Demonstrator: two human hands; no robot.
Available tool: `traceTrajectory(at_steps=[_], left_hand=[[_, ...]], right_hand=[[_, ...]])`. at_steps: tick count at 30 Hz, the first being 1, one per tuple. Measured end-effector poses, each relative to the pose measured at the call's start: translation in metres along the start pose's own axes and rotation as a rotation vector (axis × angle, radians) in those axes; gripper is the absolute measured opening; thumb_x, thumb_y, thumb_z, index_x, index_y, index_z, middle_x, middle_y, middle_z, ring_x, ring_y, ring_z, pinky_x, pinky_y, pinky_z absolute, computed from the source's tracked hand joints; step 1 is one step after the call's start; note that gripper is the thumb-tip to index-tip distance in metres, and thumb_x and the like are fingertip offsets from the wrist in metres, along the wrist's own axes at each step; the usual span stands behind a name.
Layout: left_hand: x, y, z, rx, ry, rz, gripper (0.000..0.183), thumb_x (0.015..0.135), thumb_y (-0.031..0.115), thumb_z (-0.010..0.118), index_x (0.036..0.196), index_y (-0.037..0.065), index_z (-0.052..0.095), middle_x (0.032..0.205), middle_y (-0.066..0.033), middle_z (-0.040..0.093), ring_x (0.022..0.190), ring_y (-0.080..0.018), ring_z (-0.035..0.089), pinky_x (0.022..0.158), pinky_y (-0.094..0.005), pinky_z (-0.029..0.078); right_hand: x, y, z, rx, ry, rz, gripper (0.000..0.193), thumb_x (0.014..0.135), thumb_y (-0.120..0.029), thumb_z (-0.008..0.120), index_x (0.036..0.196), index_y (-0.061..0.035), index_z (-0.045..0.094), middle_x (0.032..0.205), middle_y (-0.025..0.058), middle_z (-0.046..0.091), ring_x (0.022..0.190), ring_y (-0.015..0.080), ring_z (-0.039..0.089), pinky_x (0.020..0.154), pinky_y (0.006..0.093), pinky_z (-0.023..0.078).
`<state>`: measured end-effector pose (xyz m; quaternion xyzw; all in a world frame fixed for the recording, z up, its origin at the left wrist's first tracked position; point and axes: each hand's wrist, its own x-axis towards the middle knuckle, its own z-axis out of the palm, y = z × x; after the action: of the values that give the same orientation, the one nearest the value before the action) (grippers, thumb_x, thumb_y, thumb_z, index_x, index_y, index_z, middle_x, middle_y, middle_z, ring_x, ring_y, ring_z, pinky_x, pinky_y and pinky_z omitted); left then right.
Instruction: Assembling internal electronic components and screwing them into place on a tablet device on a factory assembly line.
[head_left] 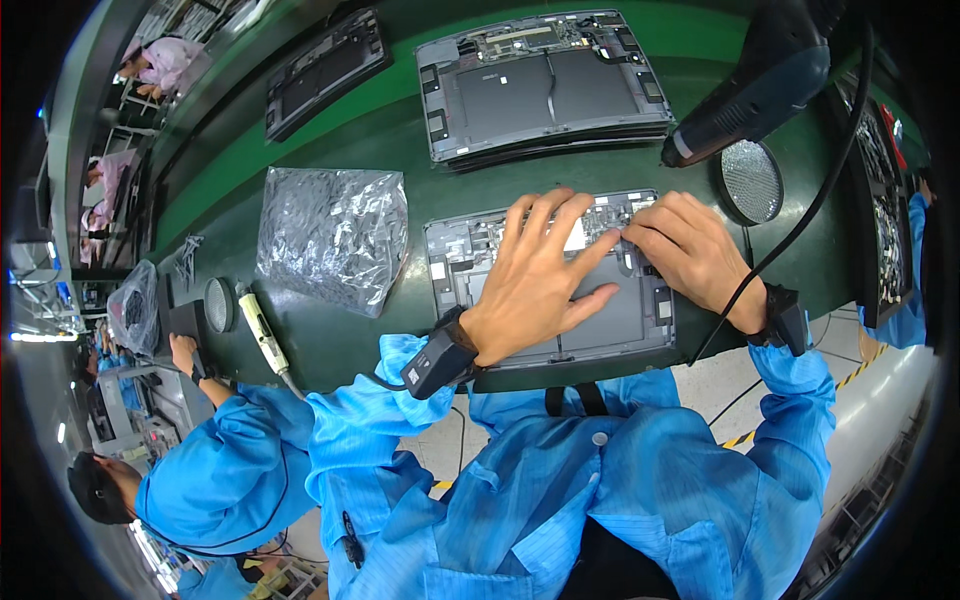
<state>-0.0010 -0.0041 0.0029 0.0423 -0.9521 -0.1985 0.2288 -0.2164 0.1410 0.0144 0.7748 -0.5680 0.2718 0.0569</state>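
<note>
A grey laptop casing [614,322] lies opened on the green bench, its circuit board along the far edge. My left hand [525,285] rests over its middle, with the fingers spread and stretched toward the board. Near the casing's far right corner, the fingers of my right hand [695,252] are bent and drawn together low over the board. Whatever those fingertips may hold is hidden. Both wrists wear black strapped-on devices.
Beyond the casing stands a stack of similar casings [540,90], with another casing [328,75] farther left. A plastic bag [333,238], a yellow electric screwdriver [262,330] and a round dish [751,182] lie around. A black handheld device [750,90] overhangs; a co-worker [225,460] sits left.
</note>
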Motion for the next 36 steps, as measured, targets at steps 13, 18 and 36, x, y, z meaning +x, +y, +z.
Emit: traceTrajectory(at_steps=[13, 18, 36], left_hand=[[0.008, 0.013, 0.001, 0.193, -0.081, 0.039, 0.056, 0.083, 0.038, 0.084, 0.130, 0.010, 0.072, 0.143, -0.0240, 0.051, 0.135, -0.0432, 0.051, 0.114, -0.0611, 0.039], [0.008, 0.015, -0.001, 0.186, -0.086, 0.031, 0.059, 0.080, 0.034, 0.086, 0.132, 0.010, 0.072, 0.139, -0.0251, 0.052, 0.134, -0.0439, 0.052, 0.113, -0.0617, 0.039], [0.014, 0.016, -0.003, 0.199, -0.118, 0.026, 0.063, 0.077, 0.029, 0.088, 0.135, 0.011, 0.071, 0.136, -0.0264, 0.053, 0.132, -0.0482, 0.055, 0.109, -0.0629, 0.043]], right_hand=[[0.047, 0.018, -0.047, 1.066, 0.635, 0.407, 0.066, 0.106, -0.014, 0.064, 0.164, 0.0012, 0.036, 0.128, 0.0181, 0.071, 0.119, 0.0234, 0.070, 0.104, 0.0394, 0.055], [0.053, 0.024, -0.070, 0.807, 0.415, 0.371, 0.054, 0.100, -0.007, 0.074, 0.149, 0.0015, 0.056, 0.121, 0.0131, 0.073, 0.107, 0.0181, 0.072, 0.098, 0.0346, 0.057], [-0.045, 0.110, -0.079, 0.618, 1.208, 0.491, 0.020, 0.109, -0.021, 0.069, 0.103, -0.0045, 0.059, 0.069, 0.0034, 0.059, 0.051, 0.0106, 0.054, 0.049, 0.0266, 0.044]])
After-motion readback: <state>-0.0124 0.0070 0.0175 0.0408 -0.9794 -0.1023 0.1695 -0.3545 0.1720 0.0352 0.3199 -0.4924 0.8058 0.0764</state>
